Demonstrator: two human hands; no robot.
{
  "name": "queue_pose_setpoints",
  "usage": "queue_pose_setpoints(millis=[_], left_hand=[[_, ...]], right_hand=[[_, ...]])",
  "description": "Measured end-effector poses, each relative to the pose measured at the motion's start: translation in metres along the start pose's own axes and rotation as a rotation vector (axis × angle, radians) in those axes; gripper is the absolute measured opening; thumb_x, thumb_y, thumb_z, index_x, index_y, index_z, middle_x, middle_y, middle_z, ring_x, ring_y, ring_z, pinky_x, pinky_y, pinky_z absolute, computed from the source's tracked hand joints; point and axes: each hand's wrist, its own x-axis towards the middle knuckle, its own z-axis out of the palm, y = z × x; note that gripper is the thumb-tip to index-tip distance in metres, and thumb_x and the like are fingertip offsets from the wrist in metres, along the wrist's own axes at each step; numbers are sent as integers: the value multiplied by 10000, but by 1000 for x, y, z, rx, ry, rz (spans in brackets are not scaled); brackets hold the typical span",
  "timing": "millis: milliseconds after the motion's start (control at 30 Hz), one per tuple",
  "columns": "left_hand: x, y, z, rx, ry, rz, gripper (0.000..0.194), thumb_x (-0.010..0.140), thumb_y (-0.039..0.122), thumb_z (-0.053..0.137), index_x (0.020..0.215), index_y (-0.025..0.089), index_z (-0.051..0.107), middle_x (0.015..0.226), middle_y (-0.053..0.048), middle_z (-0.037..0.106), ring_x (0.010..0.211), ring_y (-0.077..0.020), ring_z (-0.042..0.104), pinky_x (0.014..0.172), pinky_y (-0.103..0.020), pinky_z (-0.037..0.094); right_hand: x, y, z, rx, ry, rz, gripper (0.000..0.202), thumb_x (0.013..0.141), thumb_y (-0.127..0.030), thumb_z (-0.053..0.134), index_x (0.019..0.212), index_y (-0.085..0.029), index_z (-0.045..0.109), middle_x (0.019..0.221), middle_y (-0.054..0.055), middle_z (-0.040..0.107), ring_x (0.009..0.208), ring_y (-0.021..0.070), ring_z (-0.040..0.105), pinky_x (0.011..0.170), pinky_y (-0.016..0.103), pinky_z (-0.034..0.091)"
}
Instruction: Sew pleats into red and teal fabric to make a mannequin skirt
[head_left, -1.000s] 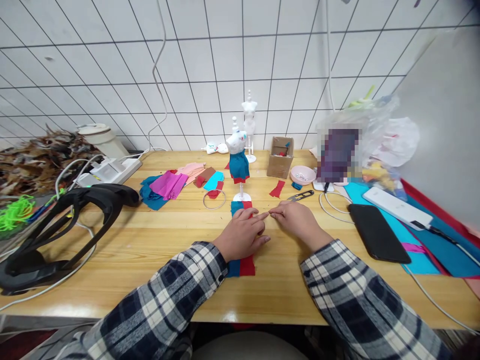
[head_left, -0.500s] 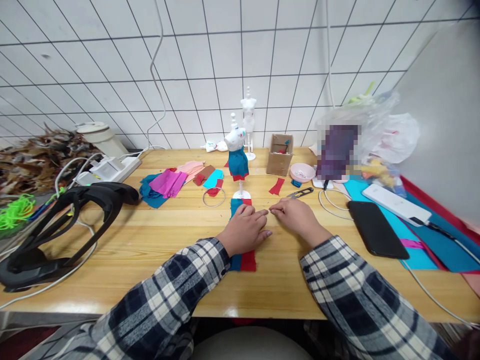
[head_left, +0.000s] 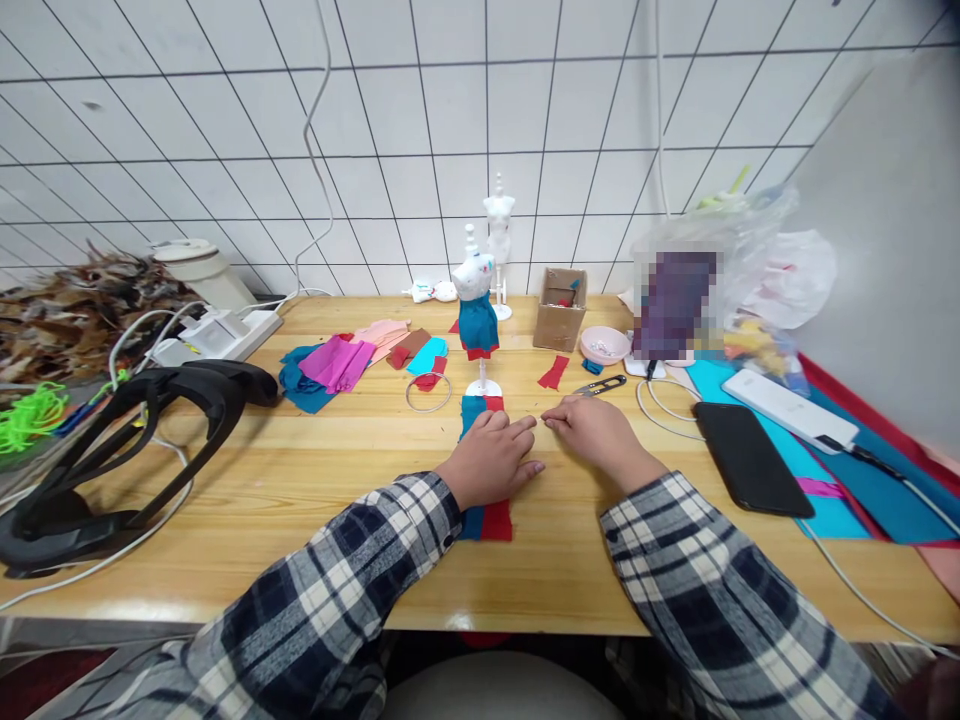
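Head view: resting the left grip [head_left: 491, 460], loosely apart, over the cloth [head_left: 496, 522] on the surface [head_left: 300, 480]; bringing the right grip [head_left: 596, 430] together just beside, cannot tell on what. Could skew the cloth by dragging sideways.

My left grip [head_left: 491, 460] lies over teal-and-red cloth [head_left: 496, 522] on the desk [head_left: 322, 460], fingers pointing right. Right grip [head_left: 598, 440] pinched, just beside it; anything between fingertips too small to tell. Ahead: dress form [head_left: 474, 277] upright, teal skirt [head_left: 477, 328] on. Snips [head_left: 606, 385] just beyond right grip. Black phone [head_left: 750, 460] farther right.
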Motion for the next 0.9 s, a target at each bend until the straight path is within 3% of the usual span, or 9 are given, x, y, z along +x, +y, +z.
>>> queue_pose_setpoints(millis=[367,533,600,700,800,900], left_hand=[[-4,1,-5,-101,-65,-56,351,967,452,440,949,165,641,1382,-56,580,992,-248,515,872,-439,356],[-6,-5,-15,-209,37,-82,287,957,396,479,951,187,675,1198,-61,686,968,-237,540,871,-437,381],[-16,-25,-25,-264,165,-146,260,956,365,479,983,208,684,1076,-57,718,969,-230,555,888,-432,394],[-41,-74,-40,-286,333,-345,252,954,341,472,997,211,684,997,-50,721,946,-214,585,866,-391,437],[-65,-120,-44,-153,248,-450,227,860,359,591,1001,208,685,1044,-72,699,997,-263,575,899,-444,415],[-74,-136,-37,-85,112,-472,265,820,432,632,1011,258,692,1131,-61,655,1075,-297,529,924,-482,372]], right_hand=[[-2,3,-5,-37,48,49,310,948,-310,460,1028,-271,757,1013,51,722,886,191,648,632,273,373],[-1,2,-5,8,52,38,302,942,-317,469,1021,-273,757,1014,43,729,908,186,643,652,264,384],[-1,3,-5,28,57,47,303,941,-317,464,1017,-279,755,1021,35,731,907,187,645,657,266,390],[0,5,-4,58,70,58,309,940,-313,454,1010,-285,754,1035,25,732,919,193,651,669,273,401],[0,3,-3,83,87,46,304,936,-313,458,1002,-286,753,1033,19,736,937,199,656,687,278,415],[0,1,0,111,93,28,295,931,-305,465,995,-281,752,1028,19,740,944,199,661,707,281,429]])
